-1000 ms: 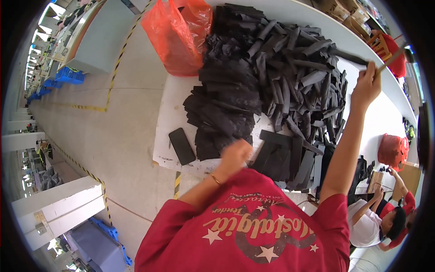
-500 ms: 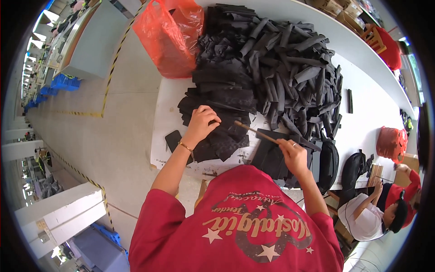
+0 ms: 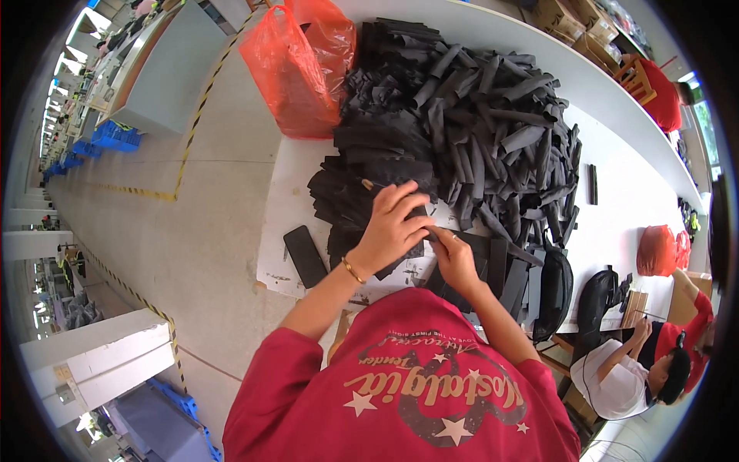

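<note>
Both of my hands meet over the near edge of a stack of flat black fabric pieces (image 3: pixel 382 140). My left hand (image 3: pixel 394 231) is closed with curved fingers at a dark fabric piece (image 3: pixel 419 210). Against its fingertips, my right hand (image 3: pixel 456 260) is closed on a thin brown stick. Most of the stick is hidden behind the left hand; its pale tip (image 3: pixel 367 184) shows beyond the knuckles. Rolled black fabric strips (image 3: pixel 493 115) lie heaped to the right of the stack. Flat black panels (image 3: pixel 471 250) lie beside my right hand.
A red plastic bag (image 3: pixel 296 85) stands at the table's far left. A black phone (image 3: pixel 305 256) lies by my left forearm. Black bags (image 3: pixel 553 292) sit at the right, near a red bundle (image 3: pixel 656 250). People (image 3: pixel 627 369) are at the right edge.
My left hand has moved right and my right hand left, so they now meet. The stick, fully visible before, is mostly covered, with its tip further left. The phone is more exposed.
</note>
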A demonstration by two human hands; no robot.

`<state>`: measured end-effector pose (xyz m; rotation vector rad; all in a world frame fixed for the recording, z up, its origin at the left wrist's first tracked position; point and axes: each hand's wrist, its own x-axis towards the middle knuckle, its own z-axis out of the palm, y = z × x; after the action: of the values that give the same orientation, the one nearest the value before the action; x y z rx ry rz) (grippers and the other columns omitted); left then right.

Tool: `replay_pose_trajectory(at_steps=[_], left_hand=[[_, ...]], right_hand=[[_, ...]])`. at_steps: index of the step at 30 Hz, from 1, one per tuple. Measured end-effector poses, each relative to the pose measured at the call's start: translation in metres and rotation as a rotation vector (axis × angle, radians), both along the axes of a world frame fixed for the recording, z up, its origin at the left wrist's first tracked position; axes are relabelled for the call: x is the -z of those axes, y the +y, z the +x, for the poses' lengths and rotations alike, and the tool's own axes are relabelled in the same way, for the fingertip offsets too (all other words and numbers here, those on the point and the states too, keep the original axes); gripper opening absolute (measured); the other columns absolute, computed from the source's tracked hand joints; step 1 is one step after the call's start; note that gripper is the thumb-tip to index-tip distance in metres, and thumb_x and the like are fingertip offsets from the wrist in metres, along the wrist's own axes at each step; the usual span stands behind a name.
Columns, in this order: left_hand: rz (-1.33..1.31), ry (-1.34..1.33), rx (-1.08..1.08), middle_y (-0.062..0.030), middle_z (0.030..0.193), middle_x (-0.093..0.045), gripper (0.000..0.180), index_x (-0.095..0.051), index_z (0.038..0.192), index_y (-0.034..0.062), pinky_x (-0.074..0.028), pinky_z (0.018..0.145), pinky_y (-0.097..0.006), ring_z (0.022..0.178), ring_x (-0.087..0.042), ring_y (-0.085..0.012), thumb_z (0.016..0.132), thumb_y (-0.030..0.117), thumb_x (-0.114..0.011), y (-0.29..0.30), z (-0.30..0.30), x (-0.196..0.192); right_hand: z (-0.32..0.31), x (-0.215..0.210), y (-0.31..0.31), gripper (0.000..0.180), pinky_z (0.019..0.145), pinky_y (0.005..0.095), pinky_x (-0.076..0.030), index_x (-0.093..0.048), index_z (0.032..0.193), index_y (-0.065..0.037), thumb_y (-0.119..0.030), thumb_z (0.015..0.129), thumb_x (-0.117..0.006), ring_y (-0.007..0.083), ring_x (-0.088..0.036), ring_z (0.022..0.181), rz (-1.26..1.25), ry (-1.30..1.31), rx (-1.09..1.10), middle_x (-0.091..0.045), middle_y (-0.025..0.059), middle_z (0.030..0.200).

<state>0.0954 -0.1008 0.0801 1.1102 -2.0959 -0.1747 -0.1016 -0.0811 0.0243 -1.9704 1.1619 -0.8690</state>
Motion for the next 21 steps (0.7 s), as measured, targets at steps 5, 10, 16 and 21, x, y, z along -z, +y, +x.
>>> replay_pose_trajectory(at_steps=[5,10,16,21], left_hand=[[0.698,1.764,-0.120,-0.0145,0.116,-0.055,0.044,-0.056,0.120,0.0013,-0.047,0.098,-0.046,0.108,-0.058,-0.0307,0.084,0.020,-0.072,0.011,0.000,0.026],[0.940,2.134,-0.233,-0.0032,0.072,-0.062,0.023,-0.065,0.098,0.0071,-0.054,0.079,-0.040,0.070,-0.062,-0.0203,0.089,0.028,-0.067,0.018,-0.035,0.067],[0.853,2.057,-0.492,-0.0052,0.072,-0.062,0.023,-0.065,0.095,0.0033,-0.048,0.056,-0.032,0.059,-0.057,-0.0163,0.088,0.025,-0.070,-0.002,-0.016,0.054],[0.832,1.977,-0.549,0.0003,0.058,-0.052,0.026,-0.065,0.095,0.0012,-0.027,0.038,-0.021,0.041,-0.038,-0.0059,0.088,0.026,-0.070,-0.004,-0.006,0.060]], right_hand=[[0.012,0.004,0.019,0.028,0.064,0.0257,-0.045,-0.058,0.117,0.002,0.000,0.090,-0.051,0.0116,-0.055,0.069,0.638,-0.284,-0.026,-0.060,0.0096,0.076],[0.039,-0.005,0.028,0.023,0.062,0.0381,-0.050,-0.059,0.113,0.001,-0.003,0.090,-0.057,0.0358,-0.065,0.073,0.193,-0.100,0.114,-0.063,0.0229,0.083],[0.017,-0.006,0.052,0.015,0.062,0.0422,-0.049,-0.059,0.103,0.001,-0.005,0.090,-0.058,0.0412,-0.063,0.074,0.243,0.110,0.131,-0.063,0.0232,0.080],[-0.018,-0.018,0.071,0.012,0.061,0.0399,-0.049,-0.061,0.096,0.002,-0.009,0.090,-0.060,0.0390,-0.063,0.072,0.373,0.079,0.011,-0.063,0.0225,0.079]])
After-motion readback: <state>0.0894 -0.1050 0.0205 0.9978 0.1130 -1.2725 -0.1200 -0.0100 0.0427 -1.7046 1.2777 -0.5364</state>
